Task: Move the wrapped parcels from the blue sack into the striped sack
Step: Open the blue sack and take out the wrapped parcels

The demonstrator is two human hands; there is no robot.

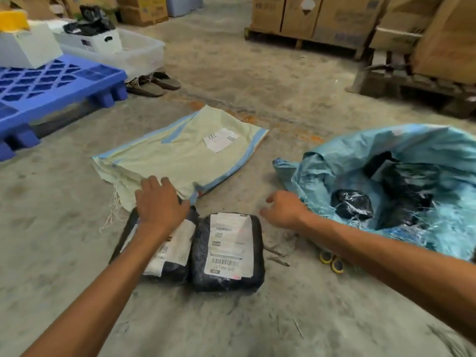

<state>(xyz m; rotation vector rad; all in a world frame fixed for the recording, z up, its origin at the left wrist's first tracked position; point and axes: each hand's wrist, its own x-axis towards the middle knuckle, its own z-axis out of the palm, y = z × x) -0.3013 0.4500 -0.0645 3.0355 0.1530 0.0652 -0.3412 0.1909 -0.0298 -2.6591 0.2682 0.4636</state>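
Parcels on the floor: nearest us, the left parcel (pixel 177 244) and the right parcel (pixel 228 249) lie side by side and touching on the concrete, both in black wrap with white labels facing up. Both are out of the blue sack and neither is in the striped one yet.
Left hand: our left hand (pixel 161 202) lies palm down, fingers spread, over the far end of the left parcel where it meets the striped sack's near edge. It grasps nothing.
Right hand: our right hand (pixel 283 211) hovers just beyond the right parcel, near the blue sack's mouth, with fingers loosely curled and empty.
Handling: we judge the parcels soft, pillowy and light enough for one hand. The glossy film looks slippery, so we would take each across its narrow width, fingers over the label and thumb under an edge, rather than pinch loose wrap.
Striped sack: the striped sack (pixel 180 153) lies flat and limp just beyond the parcels, its frayed end toward us. We expect its top layer needs lifting before anything slides in.
Blue sack: the blue sack (pixel 334 161) slumps open at our right, with more black parcels inside (pixel 351 203).
Farther off: a blue pallet (pixel 51 83), sandals (pixel 152 85) and cardboard boxes (pixel 322 16).
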